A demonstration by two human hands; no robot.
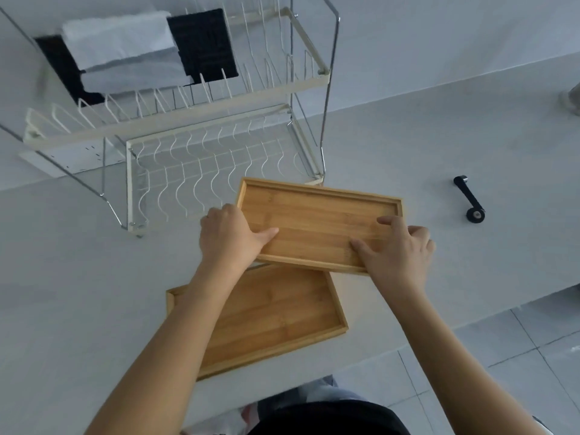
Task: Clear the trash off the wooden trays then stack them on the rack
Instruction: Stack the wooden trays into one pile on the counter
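Upper tray [317, 215]: wooden, rectangular, raised rim, bare inside; held above the table between both hands, just in front of the rack's lower tier; near edge overlapping the far edge of the lower tray
Left hand [230, 238]: closed on the upper tray's left short end, thumb lying on the inner face, fingers wrapped under and out of sight
Right hand [397, 249]: gripping the upper tray's right near corner, thumb and forefinger spread flat on the inner face, other fingers curled round the rim
Lower tray [276, 315]: wooden, same build, lying flat on the table near its front edge, turned at a slight angle; left part hidden by the left forearm; visible surface bare
Rack [201, 120]: two-tier wire dish rack, chrome legs, cream frame, standing on the table beyond the trays; wavy white wires in the lower tier, upright prongs in the upper tier; both tiers holding nothing
Table [78, 277]: pale grey, matt
Black tool [469, 200]: small, handle with a round end, lying on the table well apart to the right of the trays
Folded cloths [125, 54]: light grey, resting on a black mat [204, 42] behind the rack
Floor [518, 356]: pale tiles, lower right, beyond the table's edge
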